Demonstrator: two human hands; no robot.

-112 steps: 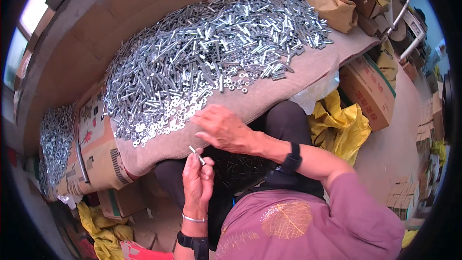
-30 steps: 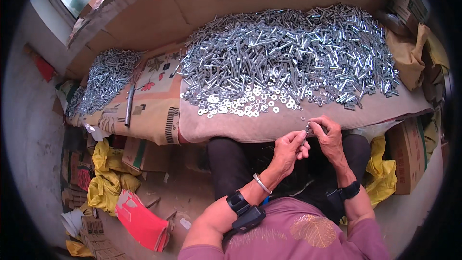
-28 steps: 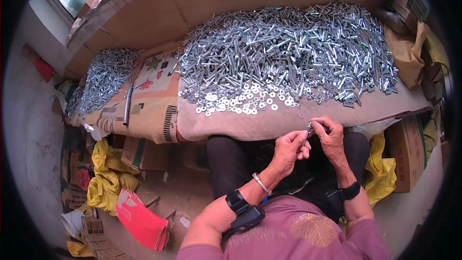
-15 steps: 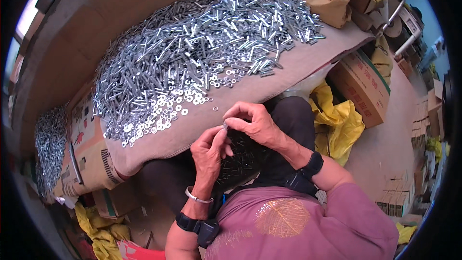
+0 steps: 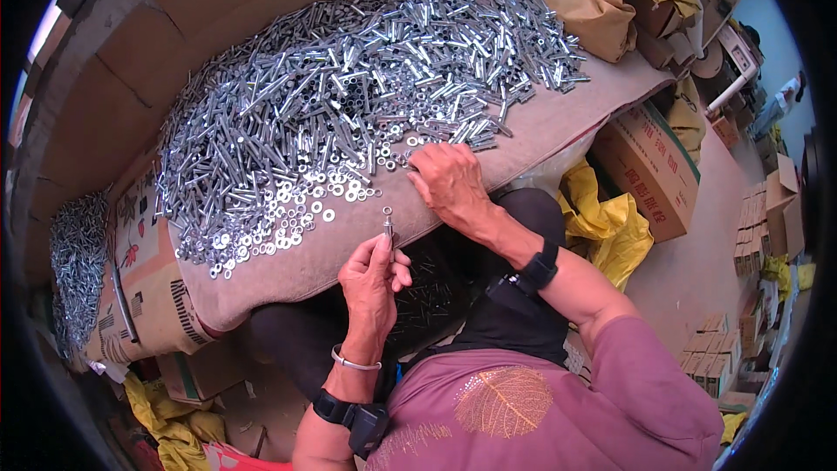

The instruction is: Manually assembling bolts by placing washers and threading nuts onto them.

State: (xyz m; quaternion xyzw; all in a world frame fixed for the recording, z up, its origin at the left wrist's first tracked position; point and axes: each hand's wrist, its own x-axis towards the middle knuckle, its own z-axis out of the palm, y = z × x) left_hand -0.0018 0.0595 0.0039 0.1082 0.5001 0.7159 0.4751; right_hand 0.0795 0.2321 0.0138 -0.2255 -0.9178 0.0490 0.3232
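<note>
I have the left hand (image 5: 370,277) pinching a metal bolt (image 5: 389,227) over the near edge of the brown cloth (image 5: 301,272). The right hand (image 5: 455,185), curled, is at the small rings (image 5: 400,158) fringing the metal heap (image 5: 349,78); I can't tell whether it grips one.

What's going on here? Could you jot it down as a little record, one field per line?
Left hand: pinches a small metal bolt, roughly upright
Right hand: at the near edge of the fastener heap; whether it grips anything is unclear
Flat washers: scattered along the heap's near side
Single ring: apart from the heap, just beyond the bolt
Surface: pinkish-brown cloth
Far left: smaller fastener pile
Right side: cardboard box, yellow sack
</note>
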